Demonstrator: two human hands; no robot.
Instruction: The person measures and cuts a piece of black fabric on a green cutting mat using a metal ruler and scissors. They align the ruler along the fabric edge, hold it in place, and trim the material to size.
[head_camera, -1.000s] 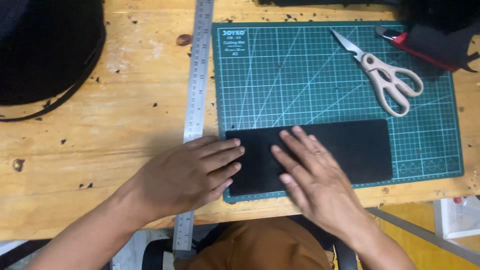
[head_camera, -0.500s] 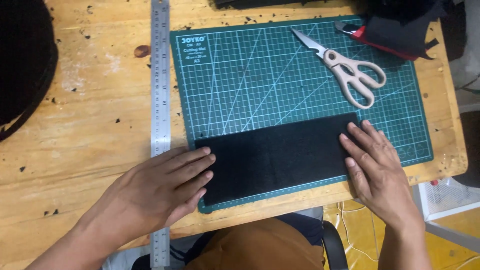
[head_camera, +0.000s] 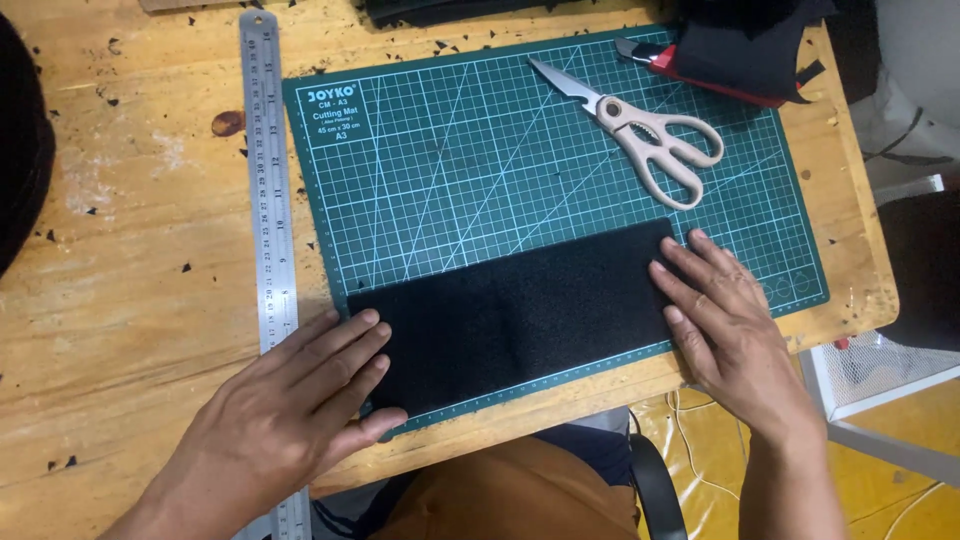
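Note:
A black rectangular piece of fabric (head_camera: 520, 315) lies flat along the near edge of a green cutting mat (head_camera: 480, 170) on a wooden table. My left hand (head_camera: 285, 410) rests flat with spread fingers at the fabric's left end, partly over the steel ruler (head_camera: 268, 190). My right hand (head_camera: 725, 320) presses flat on the fabric's right end. Neither hand grips anything.
Beige-handled scissors (head_camera: 640, 135) lie on the mat's far right. A red-and-black utility knife (head_camera: 665, 65) and dark fabric (head_camera: 750, 45) sit at the far right corner. A black object (head_camera: 20, 160) is at the left edge. Small black scraps dot the table (head_camera: 130, 250).
My right hand slid from the fabric's middle to its right end, while the left hand stayed at the left end. The view shifted so the mat sits further left in frame.

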